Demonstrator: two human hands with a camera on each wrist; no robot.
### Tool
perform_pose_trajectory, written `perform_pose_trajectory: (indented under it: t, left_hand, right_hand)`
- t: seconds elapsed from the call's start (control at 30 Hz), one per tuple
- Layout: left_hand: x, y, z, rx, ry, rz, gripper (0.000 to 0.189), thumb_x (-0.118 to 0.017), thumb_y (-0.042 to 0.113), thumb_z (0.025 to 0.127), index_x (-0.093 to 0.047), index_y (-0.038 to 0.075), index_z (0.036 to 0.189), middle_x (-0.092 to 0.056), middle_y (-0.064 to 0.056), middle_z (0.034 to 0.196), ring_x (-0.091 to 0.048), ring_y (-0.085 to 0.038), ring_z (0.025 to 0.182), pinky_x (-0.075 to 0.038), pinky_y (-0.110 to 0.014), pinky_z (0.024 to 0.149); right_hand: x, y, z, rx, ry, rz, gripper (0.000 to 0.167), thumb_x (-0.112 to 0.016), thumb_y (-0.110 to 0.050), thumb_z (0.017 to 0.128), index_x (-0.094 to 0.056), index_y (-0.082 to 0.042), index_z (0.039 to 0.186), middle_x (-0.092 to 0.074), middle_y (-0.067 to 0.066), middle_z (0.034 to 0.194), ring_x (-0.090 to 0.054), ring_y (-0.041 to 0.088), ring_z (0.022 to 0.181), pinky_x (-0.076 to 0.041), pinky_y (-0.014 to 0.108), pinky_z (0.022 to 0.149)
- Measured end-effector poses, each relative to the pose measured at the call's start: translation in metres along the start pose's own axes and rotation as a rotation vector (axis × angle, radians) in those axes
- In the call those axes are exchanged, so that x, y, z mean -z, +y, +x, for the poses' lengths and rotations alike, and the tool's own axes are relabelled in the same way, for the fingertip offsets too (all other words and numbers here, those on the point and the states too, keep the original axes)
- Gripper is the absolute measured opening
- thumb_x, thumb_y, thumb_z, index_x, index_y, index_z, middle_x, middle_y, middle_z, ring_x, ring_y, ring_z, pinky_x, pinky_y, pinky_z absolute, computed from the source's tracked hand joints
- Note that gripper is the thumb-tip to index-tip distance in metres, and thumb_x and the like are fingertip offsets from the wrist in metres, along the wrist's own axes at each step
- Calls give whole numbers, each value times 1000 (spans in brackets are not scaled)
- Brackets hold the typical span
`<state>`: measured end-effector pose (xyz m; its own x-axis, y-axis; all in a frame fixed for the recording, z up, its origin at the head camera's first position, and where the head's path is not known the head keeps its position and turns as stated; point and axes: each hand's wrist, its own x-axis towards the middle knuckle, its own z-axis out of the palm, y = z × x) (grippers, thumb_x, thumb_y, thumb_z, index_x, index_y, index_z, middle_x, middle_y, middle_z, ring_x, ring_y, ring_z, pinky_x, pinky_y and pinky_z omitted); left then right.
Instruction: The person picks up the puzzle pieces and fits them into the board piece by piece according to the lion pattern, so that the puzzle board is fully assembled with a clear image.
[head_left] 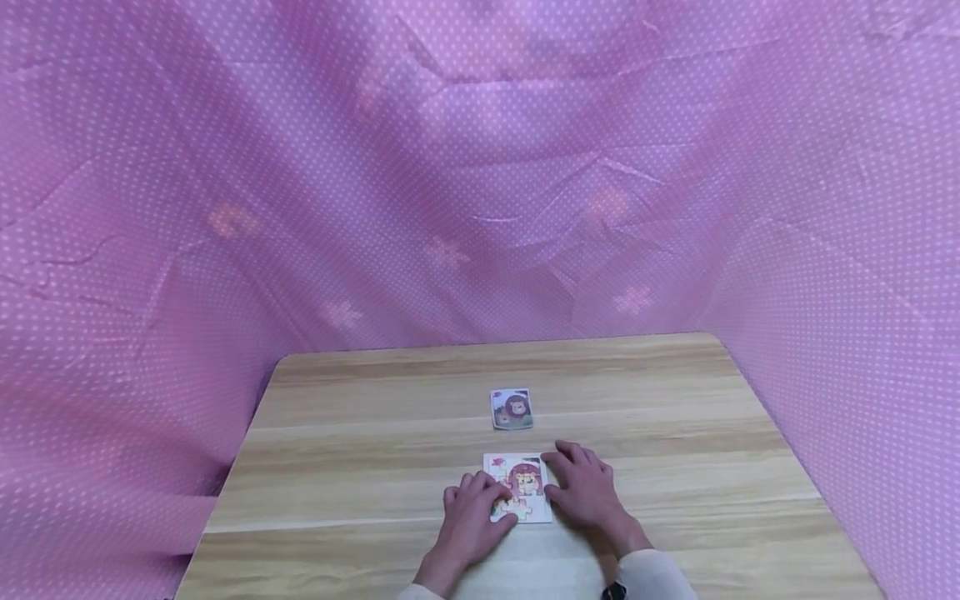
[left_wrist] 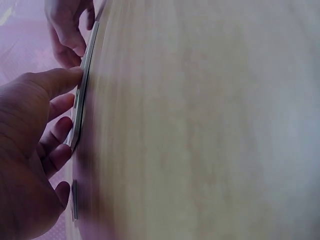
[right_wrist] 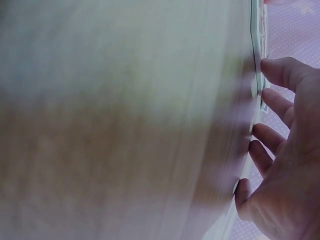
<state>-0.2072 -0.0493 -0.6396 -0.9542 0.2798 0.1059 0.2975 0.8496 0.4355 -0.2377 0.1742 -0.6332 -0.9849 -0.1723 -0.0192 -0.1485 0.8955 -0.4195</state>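
A small jigsaw puzzle board (head_left: 534,510) with a lion picture lies flat near the table's front. Several pieces sit in its frame, and pale gaps show at the lower part. Over its left side rests my left hand (head_left: 467,515), the fingertips and thumb touching the surface and covering part of the picture. In the left wrist view, the thumb (left_wrist: 65,80) lies at the board's near edge. My right hand (head_left: 588,487) is at the right edge, its thumb and index finger right at the border. The other right fingers (right_wrist: 262,159) come down on the tabletop beside the board.
Behind the board lies a small lion picture card (head_left: 512,409) on the wood-grain table (head_left: 360,450). Pink dotted cloth (head_left: 480,208) hangs around the table's back and sides. A dark watch (head_left: 613,591) is on the right wrist.
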Motion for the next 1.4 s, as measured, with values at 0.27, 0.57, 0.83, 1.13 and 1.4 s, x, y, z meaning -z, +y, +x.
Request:
perform_pose_trajectory:
  t: [0.27,0.57,0.83,1.13,1.4]
  left_hand:
    - [-14,10,-7,8,53,33,30,-70,50,79,-68,34,104,-52,14,99,-39,-8,90,-28,-35,79]
    - [-21,17,-11,29,100,58,17,-69,47,81,-67,33,92,-51,14,93,-40,-9,89,-28,-36,79]
    - [-11,7,-14,87,109,-17,18,-71,39,81,-68,32,97,-55,14,99,-43,-9,93,-29,-39,83]
    - [-4,-7,-18,137,103,-36,25,-73,39,79,-68,30,102,-58,11,105,-46,-10,98,-32,-37,84]
    - [10,-22,-20,196,101,-52,32,-76,37,76,-66,26,105,-58,8,103,-47,-13,98,-35,-43,85]
  right_hand:
    - [-3,12,-6,36,2,0,50,-70,-41,82,-58,-30,130,-42,7,149,-39,34,134,-30,63,101]
    - [-3,17,-10,50,-4,7,49,-69,-42,83,-57,-30,130,-41,7,150,-37,35,136,-30,63,102]
    - [-3,17,-11,54,-8,27,50,-69,-40,83,-57,-30,131,-40,6,150,-36,33,136,-29,62,103]
    - [-4,18,-11,55,-10,38,50,-69,-40,84,-56,-31,131,-40,6,151,-36,33,137,-28,61,104]
    - [-2,17,-11,43,-20,30,51,-69,-42,83,-56,-32,131,-39,5,151,-36,32,137,-28,61,104]
